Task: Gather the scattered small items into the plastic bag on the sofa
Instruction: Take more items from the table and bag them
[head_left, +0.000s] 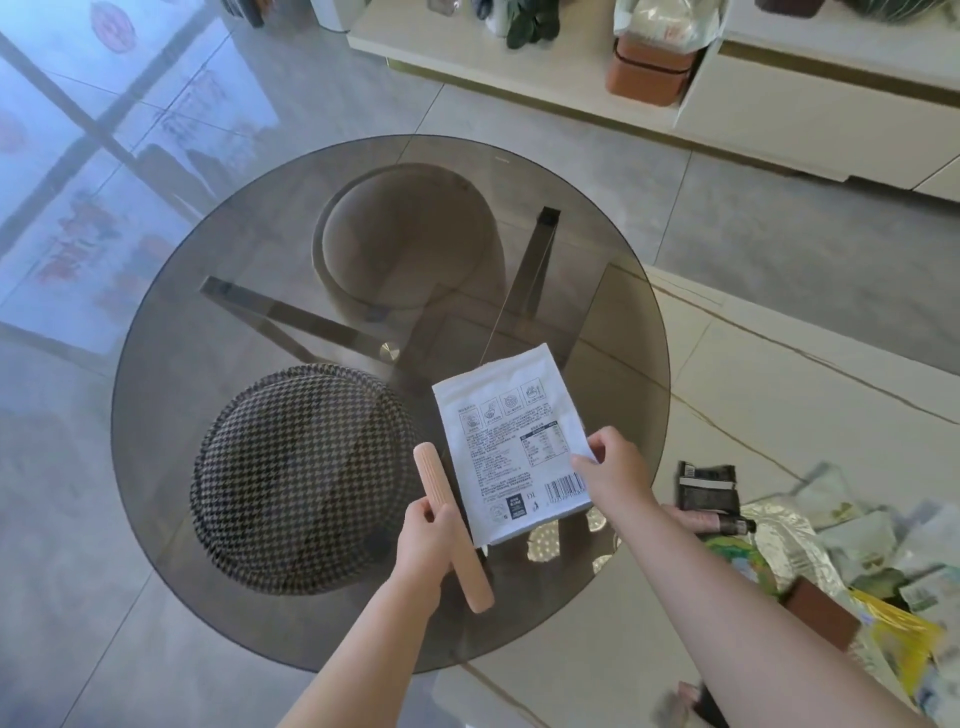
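A round surface of smoked glass (260, 322) stands on a grey tiled floor, and through the glass I see a beige stool (405, 244) and a stool with a houndstooth pattern (306, 478) under it. I take the houndstooth stool as my landmark. My left hand (423, 540) is over its right edge, and the fingers are closed around the middle of a long pink ribbed stick (452, 525), which is tilted, with its upper end pointing away from me. Just to the right of the stool my right hand (613, 478) holds a white pouch (514, 447) with printed text and a barcode; thumb and fingers pinch its right edge. The pouch is above the glass, but I cannot tell if it touches it. Further right of the stool, on the pale floor beyond the rim of the surface, many small packets (852, 545) lie scattered, with a dark wrapper (706, 488) among them. I cannot make out the plastic bag or the sofa with certainty.
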